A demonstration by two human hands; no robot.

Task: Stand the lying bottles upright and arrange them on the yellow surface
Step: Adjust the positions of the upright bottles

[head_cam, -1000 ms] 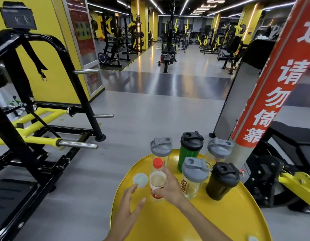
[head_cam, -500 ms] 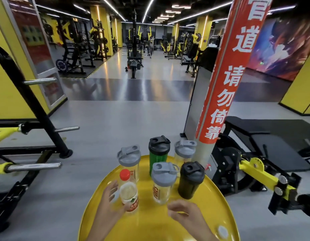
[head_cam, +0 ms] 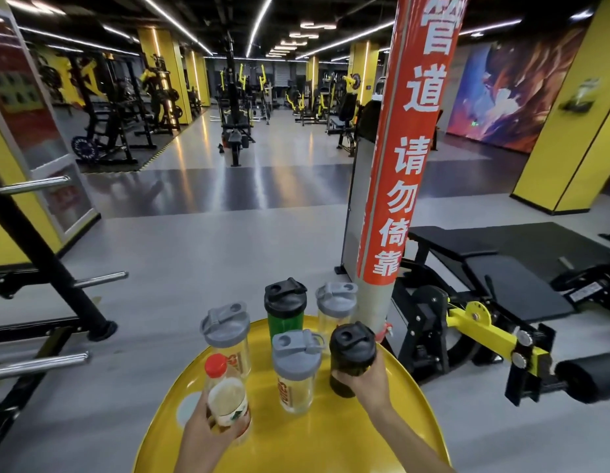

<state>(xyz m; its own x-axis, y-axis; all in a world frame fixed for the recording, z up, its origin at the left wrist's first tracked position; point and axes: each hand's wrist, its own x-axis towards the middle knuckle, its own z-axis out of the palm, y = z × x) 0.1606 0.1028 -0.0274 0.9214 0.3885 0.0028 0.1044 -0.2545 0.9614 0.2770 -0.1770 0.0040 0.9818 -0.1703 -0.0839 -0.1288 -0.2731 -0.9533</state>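
Several bottles stand upright on the round yellow surface [head_cam: 331, 442]. My left hand [head_cam: 208, 438] grips the small red-capped bottle [head_cam: 225, 394] of pale liquid at the front left. My right hand [head_cam: 368, 380] is wrapped around the black shaker [head_cam: 351, 346] at the right. A clear grey-lidded shaker [head_cam: 295, 367] stands between them. Behind are another grey-lidded shaker [head_cam: 226, 329], a green shaker with a black lid [head_cam: 285, 307] and a third grey-lidded one [head_cam: 336, 307].
A white round disc [head_cam: 187, 409] lies on the yellow surface beside my left hand. A red-wrapped pillar [head_cam: 396, 199] rises just behind the bottles at the right. A black bench with yellow arm [head_cam: 481, 322] stands right; a black rack with steel pegs [head_cam: 47, 268] left.
The view swung right and closer. My left hand closed around the red-capped bottle, which my right hand held a second ago; my right hand reached forward and took hold of the black shaker.
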